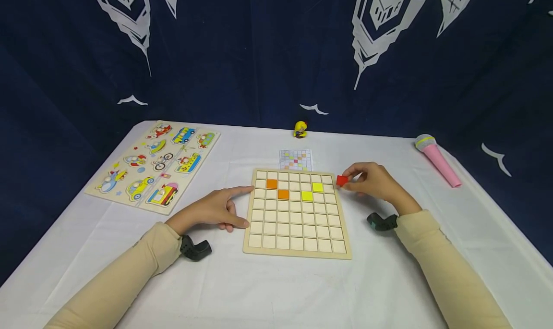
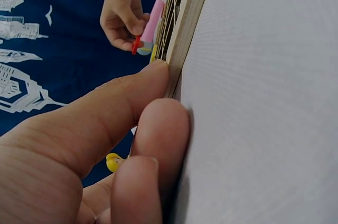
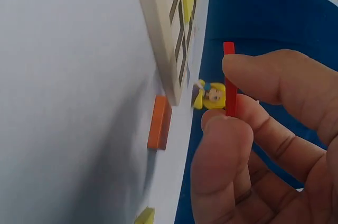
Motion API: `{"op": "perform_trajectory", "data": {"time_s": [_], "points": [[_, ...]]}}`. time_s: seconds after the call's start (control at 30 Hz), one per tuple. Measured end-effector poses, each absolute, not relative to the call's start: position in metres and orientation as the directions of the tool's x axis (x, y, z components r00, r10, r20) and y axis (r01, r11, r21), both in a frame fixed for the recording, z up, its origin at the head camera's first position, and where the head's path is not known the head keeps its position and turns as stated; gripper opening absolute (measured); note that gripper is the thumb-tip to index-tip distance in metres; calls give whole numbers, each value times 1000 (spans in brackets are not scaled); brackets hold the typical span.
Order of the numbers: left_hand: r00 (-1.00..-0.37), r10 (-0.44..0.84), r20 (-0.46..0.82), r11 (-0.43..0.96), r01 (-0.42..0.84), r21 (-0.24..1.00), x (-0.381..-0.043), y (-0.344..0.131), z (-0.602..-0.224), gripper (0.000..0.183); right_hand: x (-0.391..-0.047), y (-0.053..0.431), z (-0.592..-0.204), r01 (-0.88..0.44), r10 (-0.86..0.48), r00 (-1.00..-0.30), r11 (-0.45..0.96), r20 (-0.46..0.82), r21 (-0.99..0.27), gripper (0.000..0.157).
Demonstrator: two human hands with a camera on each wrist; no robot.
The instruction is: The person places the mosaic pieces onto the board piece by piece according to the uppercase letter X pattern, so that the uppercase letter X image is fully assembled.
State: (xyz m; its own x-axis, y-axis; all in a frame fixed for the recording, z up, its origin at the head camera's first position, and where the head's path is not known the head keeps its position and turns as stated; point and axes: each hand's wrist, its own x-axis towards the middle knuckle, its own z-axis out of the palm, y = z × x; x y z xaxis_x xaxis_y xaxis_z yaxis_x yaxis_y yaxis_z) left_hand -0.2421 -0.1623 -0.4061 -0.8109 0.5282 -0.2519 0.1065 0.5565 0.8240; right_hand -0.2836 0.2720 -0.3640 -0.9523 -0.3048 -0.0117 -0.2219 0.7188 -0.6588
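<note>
A wooden grid board (image 1: 298, 255) lies on the white table, with two orange tiles (image 1: 282, 194) and two yellow tiles (image 1: 306, 196) in its upper rows. Just off its upper right corner, my right hand (image 1: 373, 181) pinches a red square tile (image 1: 342, 180) between thumb and fingers. The right wrist view shows this thin tile (image 3: 230, 81) held edge-on above the table. My left hand (image 1: 216, 208) touches the board's left edge with index finger and thumb spread apart along it. Behind the board sits a small card (image 1: 295, 160) printed with a coloured grid.
A loose orange tile (image 3: 159, 122) and a yellow one (image 3: 144, 216) lie beside the board in the right wrist view. A vehicle puzzle board (image 1: 155, 165) is at the left, a pink microphone (image 1: 440, 163) at the right, and a yellow figurine (image 1: 300, 129) at the back.
</note>
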Motion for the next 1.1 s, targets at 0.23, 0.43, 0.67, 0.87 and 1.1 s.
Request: {"op": "perform_trajectory", "data": {"time_s": [0.23,0.43,0.67,0.87,1.1], "points": [[-812,527,-249,563,115,819,-241,-162,-405,99,-278,261,-366,-246,-342,-940,697,-11,-673,25],[-813,528,-248,560,114,821,-241,-162,-406,99,-272,250,-368,-286,-380,-925,686,6,-669,24],[-813,529,-243,558,118,821,-242,-163,-407,99,-267,239,-369,-329,-415,-909,669,32,-666,24],[-811,535,-238,553,123,824,-243,-163,-408,99,-265,230,-369,-368,-456,-889,664,37,-651,24],[-810,533,-243,552,115,826,-243,-163,-408,100,-265,217,-370,-413,-522,-852,632,34,-656,20]]}}
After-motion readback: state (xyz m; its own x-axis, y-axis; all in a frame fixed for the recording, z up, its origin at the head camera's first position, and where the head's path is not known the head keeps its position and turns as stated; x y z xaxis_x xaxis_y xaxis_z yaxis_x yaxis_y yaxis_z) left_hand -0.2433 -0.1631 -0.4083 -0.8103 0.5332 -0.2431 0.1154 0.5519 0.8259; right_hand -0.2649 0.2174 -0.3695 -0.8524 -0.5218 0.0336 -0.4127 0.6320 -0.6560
